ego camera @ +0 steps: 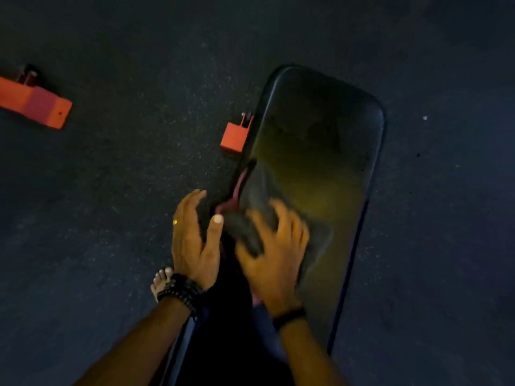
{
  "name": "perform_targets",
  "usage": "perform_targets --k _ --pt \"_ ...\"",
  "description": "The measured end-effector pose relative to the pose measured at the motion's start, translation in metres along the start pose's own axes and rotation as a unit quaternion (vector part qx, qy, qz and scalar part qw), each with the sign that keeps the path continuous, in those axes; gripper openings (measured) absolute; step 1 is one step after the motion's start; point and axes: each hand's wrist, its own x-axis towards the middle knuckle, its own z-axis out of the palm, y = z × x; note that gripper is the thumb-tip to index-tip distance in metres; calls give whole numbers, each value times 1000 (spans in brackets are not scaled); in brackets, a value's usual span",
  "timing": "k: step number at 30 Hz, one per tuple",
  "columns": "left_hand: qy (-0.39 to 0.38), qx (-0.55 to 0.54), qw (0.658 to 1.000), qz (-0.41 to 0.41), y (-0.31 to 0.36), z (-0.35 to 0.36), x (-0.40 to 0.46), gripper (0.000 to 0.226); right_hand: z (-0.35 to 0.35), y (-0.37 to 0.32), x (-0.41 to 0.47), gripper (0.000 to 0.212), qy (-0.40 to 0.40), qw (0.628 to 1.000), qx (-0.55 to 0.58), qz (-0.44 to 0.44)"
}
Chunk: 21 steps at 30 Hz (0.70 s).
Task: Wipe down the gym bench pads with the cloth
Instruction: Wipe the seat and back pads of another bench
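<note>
Head view, looking down: dark grey crumpled cloth [252, 218] lying on the near left part of the long black padded bench surface [320, 151], bunched into a thick roll at its left edge and spread flatter toward the right, blurred. Pad glossy, rounded at its far corners, running away from the camera at a slight tilt, with a dull yellowish sheen across its middle and faint smears toward the far end. Right hand [274, 254] pressed on the cloth, fingers spread and bent over the bunched part, blurred too; whether the grip actually clenches the fabric or only pushes it flat cannot be told. Thin black band [289, 316] round that wrist. Left hand [195, 235] just beside the pad's left edge, released, fingers relaxed and holding nothing, a ring on one finger and dark beaded bracelets [181, 291] at the wrist. Bare toes [161, 280] visible below that wrist on the dark speckled rubber floor [111, 190]. Orange metal frame foot [235, 136] poking out beside the pad's left edge; another orange metal bar [36, 103] well apart at the far left.
</note>
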Motion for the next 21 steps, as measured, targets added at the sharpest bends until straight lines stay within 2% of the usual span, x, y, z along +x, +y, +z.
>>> perform_targets --k 2,4,6,8,10,12,14,16,19,21 --pt "-24 17 999 34 8 8 5 60 -10 16 -51 54 -21 1000 -7 -21" --pt "-61 72 992 89 14 15 14 62 -20 46 -51 51 -6 1000 -9 -5" --pt "-85 124 977 150 18 24 24 63 -28 75 -3 47 68 994 -10 90" --pt "-103 148 963 202 26 37 35 63 -34 98 77 45 144 970 -9 196" --pt "-127 170 948 238 37 56 49 63 -42 116 150 46 170 956 -5 241" --pt "-166 219 921 275 46 75 62 62 -44 122 179 49 165 956 -9 244" --pt "-200 288 888 298 53 89 70 63 -42 119 154 52 143 968 -11 206" --pt "-207 343 867 297 55 95 72 64 -39 108 93 50 123 974 -8 192" --pt "-214 363 860 287 53 97 71 63 -43 89 3 47 86 973 4 215" --pt "-213 368 859 285 52 97 72 60 -43 92 1 46 77 963 25 257"
